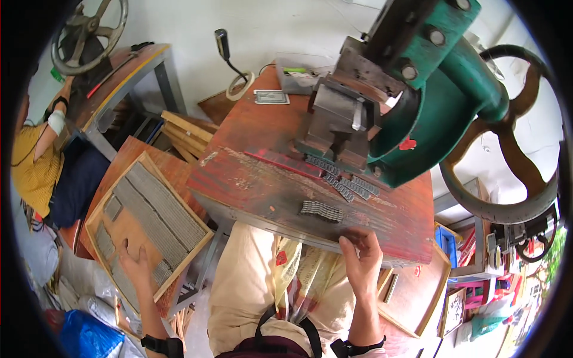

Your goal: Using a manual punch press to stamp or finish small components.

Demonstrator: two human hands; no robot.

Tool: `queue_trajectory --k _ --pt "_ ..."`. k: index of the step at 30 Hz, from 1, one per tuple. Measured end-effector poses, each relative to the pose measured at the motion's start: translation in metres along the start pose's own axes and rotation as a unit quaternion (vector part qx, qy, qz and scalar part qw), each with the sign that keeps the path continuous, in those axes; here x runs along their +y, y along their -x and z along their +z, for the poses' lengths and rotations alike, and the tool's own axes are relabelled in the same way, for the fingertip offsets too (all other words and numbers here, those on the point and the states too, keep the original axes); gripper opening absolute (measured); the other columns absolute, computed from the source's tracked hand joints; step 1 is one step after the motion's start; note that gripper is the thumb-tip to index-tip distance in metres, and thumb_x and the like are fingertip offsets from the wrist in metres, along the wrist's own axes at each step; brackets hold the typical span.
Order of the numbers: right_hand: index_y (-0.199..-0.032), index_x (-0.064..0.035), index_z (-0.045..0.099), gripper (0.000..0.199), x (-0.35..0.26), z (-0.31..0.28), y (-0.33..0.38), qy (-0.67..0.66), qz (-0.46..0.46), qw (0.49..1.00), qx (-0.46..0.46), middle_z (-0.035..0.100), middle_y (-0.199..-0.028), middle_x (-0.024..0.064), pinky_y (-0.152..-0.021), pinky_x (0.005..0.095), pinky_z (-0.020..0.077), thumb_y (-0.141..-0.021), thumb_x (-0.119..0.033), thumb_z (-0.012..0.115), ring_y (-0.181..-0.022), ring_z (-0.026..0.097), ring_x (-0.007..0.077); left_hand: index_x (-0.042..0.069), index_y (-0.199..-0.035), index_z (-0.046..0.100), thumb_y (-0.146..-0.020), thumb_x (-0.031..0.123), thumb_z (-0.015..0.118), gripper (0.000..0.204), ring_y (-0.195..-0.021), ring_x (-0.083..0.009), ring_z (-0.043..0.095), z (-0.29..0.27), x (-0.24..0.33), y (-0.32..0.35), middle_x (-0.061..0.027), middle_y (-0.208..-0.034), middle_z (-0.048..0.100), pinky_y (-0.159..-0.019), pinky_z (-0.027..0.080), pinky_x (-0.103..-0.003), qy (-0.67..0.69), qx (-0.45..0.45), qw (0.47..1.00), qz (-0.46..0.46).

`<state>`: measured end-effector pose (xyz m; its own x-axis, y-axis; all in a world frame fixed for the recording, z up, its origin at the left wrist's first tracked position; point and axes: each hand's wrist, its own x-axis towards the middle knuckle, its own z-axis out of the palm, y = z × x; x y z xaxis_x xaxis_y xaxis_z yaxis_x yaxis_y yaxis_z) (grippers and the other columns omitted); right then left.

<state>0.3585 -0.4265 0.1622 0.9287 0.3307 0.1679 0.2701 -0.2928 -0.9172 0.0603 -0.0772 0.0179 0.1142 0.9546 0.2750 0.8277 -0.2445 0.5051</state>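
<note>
Left hand spread flat, fingers released, on grey ribbed metal strips filling one shallow wooden tray at left; right hand loosely curled at worn red bench near edge, grasping nothing visible; four serrated strip stacks beside one green hand press

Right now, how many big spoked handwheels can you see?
2. One brown handwheel is on the green press at right. One grey handwheel is at far left, above the other bench. Others may be out of view.
</note>
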Motion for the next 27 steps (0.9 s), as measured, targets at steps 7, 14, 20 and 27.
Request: queue_trajectory --k 7,14,20,27 --pt "-0.122 -0.0033 0.051 0.051 0.000 0.004 -0.036 0.156 -0.142 0.977 -0.035 0.054 -0.115 0.0183 -0.083 0.0379 0.0503 -0.076 -0.008 0.072 -0.106 0.054 0.0331 0.002 -0.119 0.054 -0.080 0.005 0.068 0.042 -0.105 -0.0205 0.055 -0.034 0.230 0.046 -0.0110 -0.113 0.059 -0.093 0.042 -0.031 0.390 -0.248 0.835 0.299" --pt "-0.116 -0.0010 0.058 0.044 0.000 0.010 -0.055 0.144 -0.200 0.965 -0.092 0.061 -0.106 0.0175 -0.087 0.0388 0.0466 -0.075 -0.009 0.071 -0.102 0.056 0.0337 0.003 -0.122 0.051 -0.075 0.006 0.071 0.052 -0.101 -0.0329 0.056 0.001 0.331 0.067 -0.0156 -0.108 0.059 -0.089 0.046 -0.038 0.332 -0.322 0.727 0.507" --pt "-0.115 -0.0008 0.058 0.039 0.004 -0.002 -0.061 0.126 -0.185 0.965 -0.134 0.063 -0.107 0.0155 -0.089 0.0392 0.0457 -0.078 -0.008 0.069 -0.105 0.054 0.0322 0.006 -0.118 0.055 -0.076 0.007 0.071 0.045 -0.095 -0.0316 0.058 0.000 0.333 0.066 -0.0140 -0.103 0.060 -0.082 0.048 -0.038 0.306 -0.420 0.692 0.502" --pt "-0.112 -0.0023 0.060 0.037 0.006 -0.005 -0.059 0.104 -0.168 0.972 -0.130 0.063 -0.104 0.0149 -0.086 0.0397 0.0470 -0.077 -0.010 0.070 -0.104 0.055 0.0320 0.007 -0.114 0.057 -0.076 0.007 0.072 0.041 -0.087 -0.0295 0.060 0.004 0.338 0.072 -0.0125 -0.095 0.057 -0.076 0.049 -0.037 0.318 -0.384 0.734 0.462"
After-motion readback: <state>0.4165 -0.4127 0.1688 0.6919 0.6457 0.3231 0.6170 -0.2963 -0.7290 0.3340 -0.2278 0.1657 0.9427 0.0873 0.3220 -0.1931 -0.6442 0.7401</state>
